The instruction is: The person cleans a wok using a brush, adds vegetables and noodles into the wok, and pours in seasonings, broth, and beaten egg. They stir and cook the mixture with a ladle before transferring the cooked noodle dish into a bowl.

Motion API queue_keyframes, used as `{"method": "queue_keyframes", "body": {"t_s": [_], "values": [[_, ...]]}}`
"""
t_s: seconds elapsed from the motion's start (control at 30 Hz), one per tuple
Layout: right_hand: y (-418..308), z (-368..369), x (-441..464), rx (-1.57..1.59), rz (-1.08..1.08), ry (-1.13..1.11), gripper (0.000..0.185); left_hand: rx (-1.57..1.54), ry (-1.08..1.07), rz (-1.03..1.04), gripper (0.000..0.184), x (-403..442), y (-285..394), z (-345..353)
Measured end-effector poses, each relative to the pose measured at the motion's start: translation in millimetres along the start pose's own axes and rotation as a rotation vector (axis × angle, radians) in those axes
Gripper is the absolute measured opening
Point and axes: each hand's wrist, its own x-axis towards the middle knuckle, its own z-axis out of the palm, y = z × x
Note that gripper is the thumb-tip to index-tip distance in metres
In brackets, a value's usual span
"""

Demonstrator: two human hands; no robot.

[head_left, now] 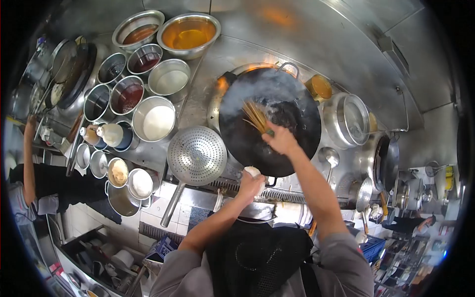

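Note:
A large black wok [302,143] sits on the burner, with steam rising over its far side. My right hand [282,139] is closed around a bamboo wok brush [255,116], whose bristles point up and left over the wok's inside. My left hand [251,185] is closed on a folded white cloth [252,171] at the wok's near rim, beside its near handle. Whether the cloth also grips that handle is hidden. To the left of the wok rests a perforated strainer [197,156], its handle pointing toward me.
Metal pots of sauces and powders [153,119] stand on the left, with a bowl of amber liquid [189,34] behind. A ladle [329,157] and a lidded steel pot [354,119] are on the right. Another person's arm [29,158] reaches in at far left.

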Motion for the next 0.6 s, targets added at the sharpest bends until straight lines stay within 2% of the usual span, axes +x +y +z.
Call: {"method": "queue_keyframes", "body": {"t_s": [0.07,0.13,0.2,0.27,0.3,0.33,0.4,0.47,0.53,0.6], "values": [[-11,20,-32,0.159,-0.086,0.012,0.068,0.059,0.036,0.072,0.032,-4,4,-3],[-16,-22,-90,0.147,-0.014,-0.277,0.066,0.087,0.007,0.102,0.026,-9,13,-6],[61,-42,-116,-0.093,-0.045,-0.344,0.066,0.107,-0.019,0.120,0.020,-18,22,-6],[94,-76,-83,-0.403,0.085,-0.267,0.063,0.007,-0.102,0.141,0.008,-22,39,2],[88,-74,-50,-0.337,0.129,-0.162,0.063,-0.031,-0.142,0.102,0.005,-26,51,3],[73,-63,-19,-0.271,0.173,-0.057,0.063,-0.033,-0.142,0.094,0.005,-25,47,-4],[64,1,23,0.007,0.152,-0.010,0.066,0.117,-0.206,-0.087,0.005,-18,36,-15],[9,35,4,-0.002,0.192,0.037,0.073,0.125,-0.213,-0.110,0.011,-21,34,-11],[-7,38,-39,-0.012,0.109,-0.049,0.077,0.118,-0.081,0.023,0.021,-25,33,-7],[-10,0,-90,-0.222,0.167,-0.288,0.085,0.144,-0.132,-0.049,0.028,-26,36,-12]]}}
